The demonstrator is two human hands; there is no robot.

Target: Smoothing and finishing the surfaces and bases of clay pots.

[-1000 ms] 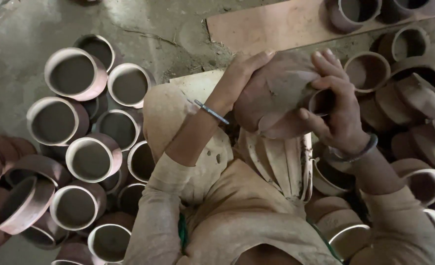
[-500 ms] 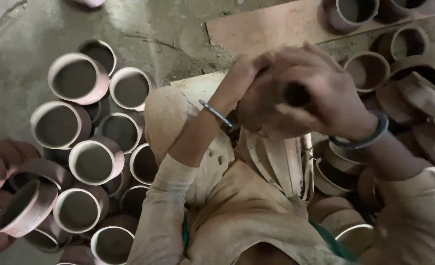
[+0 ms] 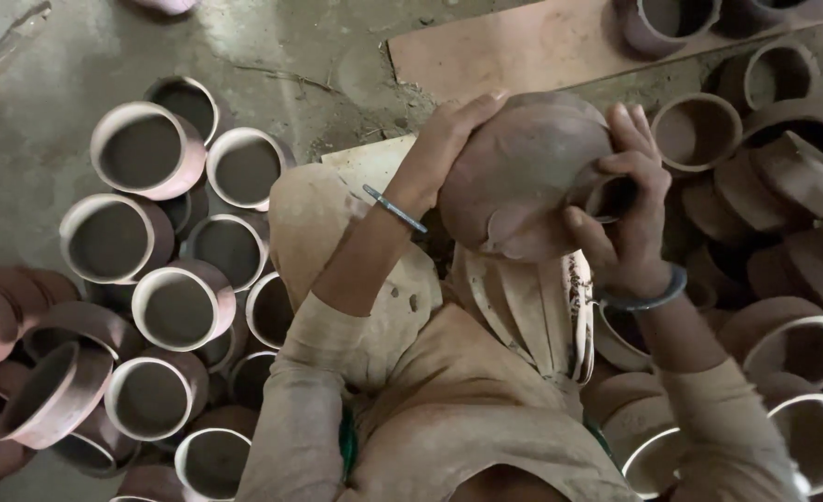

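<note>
dusty grey floor point(image 3: 77, 65) is crowded with clay pots point(image 3: 137, 149) at frame left and right. clay pot point(image 3: 523, 177) is gripped by both hands, left hand point(image 3: 444, 139), right hand point(image 3: 630, 214); since earlier, pot turned, base now shown.

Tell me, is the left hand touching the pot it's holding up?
Touching. The head view shows the left hand pressed flat against the pot, fingers curving over its rounded side.

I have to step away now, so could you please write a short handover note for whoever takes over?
Left hand: cupped against the side of the clay pot.
Right hand: gripping the pot at its mouth, fingers at the rim.
The pot is held up over the lap, tilted on its side.
Upright pots are clustered on the floor to the left; more pots are heaped to the right.
Done or left: cannot tell from this view.
</note>
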